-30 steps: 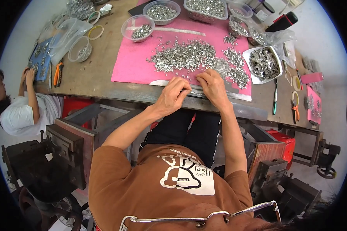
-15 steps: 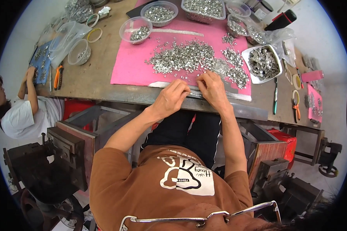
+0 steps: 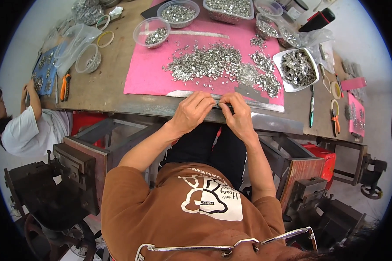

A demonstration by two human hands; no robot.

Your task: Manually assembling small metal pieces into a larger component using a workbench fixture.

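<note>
At the table's front edge my left hand and my right hand meet, both with fingers pinched. Whatever lies between their fingertips is too small to make out. Just beyond them, a pile of small shiny metal pieces spreads over a pink mat. A smaller heap of metal pieces lies to its right. Beside my right hand is a flat grey strip near the mat's front edge.
Clear plastic tubs of metal pieces stand at the back, and a white bowl of darker parts at the right. Orange-handled pliers lie left, a green-handled tool right. Another person works at the far left.
My right hand has drawn back from the pile toward the table edge, and its fingertips now meet those of my left hand. My left hand has barely moved.
</note>
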